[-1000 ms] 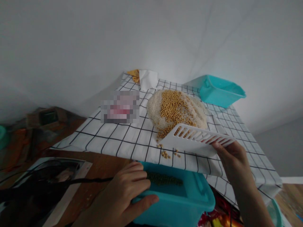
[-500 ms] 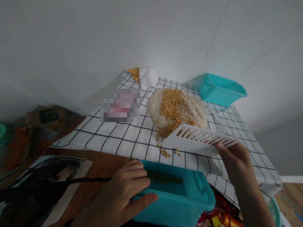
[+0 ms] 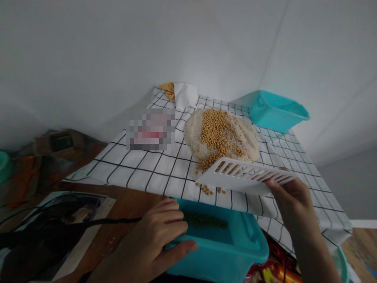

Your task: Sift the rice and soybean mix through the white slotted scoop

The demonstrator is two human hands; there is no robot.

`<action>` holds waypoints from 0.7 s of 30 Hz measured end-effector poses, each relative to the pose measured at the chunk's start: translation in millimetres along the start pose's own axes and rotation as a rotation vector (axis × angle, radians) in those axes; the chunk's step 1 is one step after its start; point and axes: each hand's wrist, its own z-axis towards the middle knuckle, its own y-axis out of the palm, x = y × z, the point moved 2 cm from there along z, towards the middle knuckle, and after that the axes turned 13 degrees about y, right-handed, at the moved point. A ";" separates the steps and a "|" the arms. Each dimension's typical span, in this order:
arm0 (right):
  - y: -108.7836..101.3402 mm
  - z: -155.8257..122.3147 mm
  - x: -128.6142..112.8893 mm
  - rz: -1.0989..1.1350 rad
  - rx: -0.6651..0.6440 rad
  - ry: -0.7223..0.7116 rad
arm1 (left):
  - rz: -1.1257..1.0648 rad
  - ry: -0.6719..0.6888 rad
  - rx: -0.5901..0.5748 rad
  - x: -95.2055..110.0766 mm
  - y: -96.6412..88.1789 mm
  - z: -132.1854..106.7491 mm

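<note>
My right hand grips the right end of a white slotted plastic panel, thumb on the near face. The panel stands tilted on its long edge against the near side of a pile of yellow soybeans and pale rice-like grains. A few loose soybeans lie by the panel's lower left edge. Below the table edge, my left hand is closed over the left rim of a teal plastic bin. Small green beans lie inside that bin.
A black-and-white checked cloth covers the table. A second teal bin stands at the back right. White paper and a yellow item are at the back left, near a blurred-out package. Cardboard boxes sit at far left.
The panel has tipped slightly and its left end has moved a little left and toward me. My left hand keeps its place on the bin rim.
</note>
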 end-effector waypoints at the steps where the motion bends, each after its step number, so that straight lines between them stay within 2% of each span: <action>1: 0.1 0.0 -0.3 0.002 -0.003 -0.006 | -0.003 0.002 -0.002 -0.1 0.4 0.2; 9: 2.9 -2.9 -7.2 -0.008 -0.027 -0.015 | 0.002 -0.005 -0.042 0.4 2.0 -1.1; 18: 0.2 7.3 5.2 0.003 0.033 -0.036 | -0.009 -0.021 -0.036 0.6 1.6 0.0; 21: 4.2 10.0 3.1 0.016 0.012 -0.052 | 0.002 -0.022 -0.047 0.0 2.3 -0.8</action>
